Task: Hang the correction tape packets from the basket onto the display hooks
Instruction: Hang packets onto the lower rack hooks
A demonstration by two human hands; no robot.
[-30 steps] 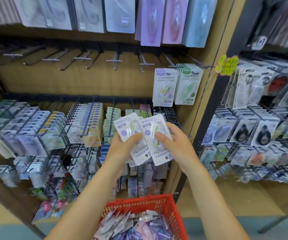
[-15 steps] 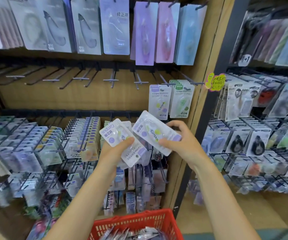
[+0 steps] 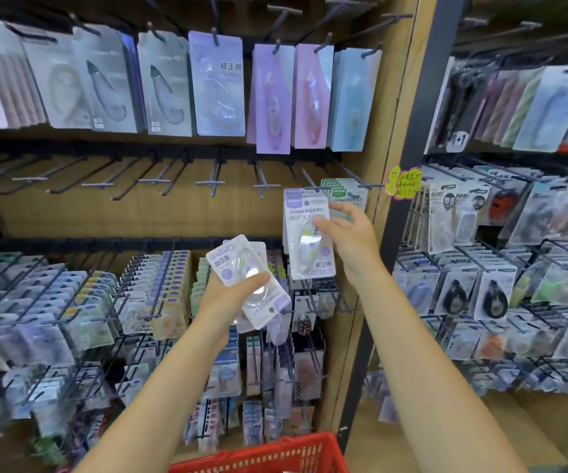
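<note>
From the head camera we see bare hooks (image 3: 211, 182) up and left of our right hand (image 3: 351, 240), with free wall behind them. That hand, raised, pinches one upright packet (image 3: 310, 238) against the hanging purple packets (image 3: 293, 194). Lower left, our left hand (image 3: 228, 298) clasps a spare stack (image 3: 245, 278). The basket (image 3: 275, 455) sits below.

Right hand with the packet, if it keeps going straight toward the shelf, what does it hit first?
Most likely the purple packets already hanging on the hook; the right hand holds its packet just in front, though depth is unclear.
</note>
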